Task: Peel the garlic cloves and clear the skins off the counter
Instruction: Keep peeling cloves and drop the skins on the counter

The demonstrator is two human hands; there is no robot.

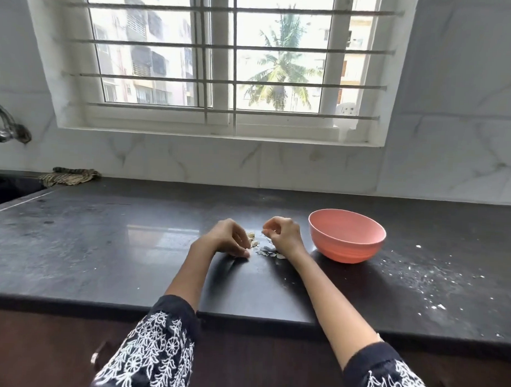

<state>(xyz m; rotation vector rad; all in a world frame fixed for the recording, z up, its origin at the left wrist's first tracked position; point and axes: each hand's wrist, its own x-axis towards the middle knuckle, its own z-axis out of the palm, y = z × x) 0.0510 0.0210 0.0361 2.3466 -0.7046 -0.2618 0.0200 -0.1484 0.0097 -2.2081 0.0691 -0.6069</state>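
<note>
At a dark tabletop [102, 246], the left hand [228, 238] curls fingertips beside garlic cloves [252, 240]; the right hand [282, 233] pinches something small, likely skin. Loose skins [265, 251] remain between both hands, uncleared, beside a pink bowl [347, 235].

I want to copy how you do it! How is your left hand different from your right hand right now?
The left hand is low, its fingertips touching the counter beside the garlic pieces; the right hand has its fingers lifted above the skins. The left hand's fingers point down, loosely curled; the right hand's fingers curl in tight and seem to pinch a tiny scrap, too small to name. The right hand is nearer the pink bowl. Both wear dark embroidered sleeves.
</note>
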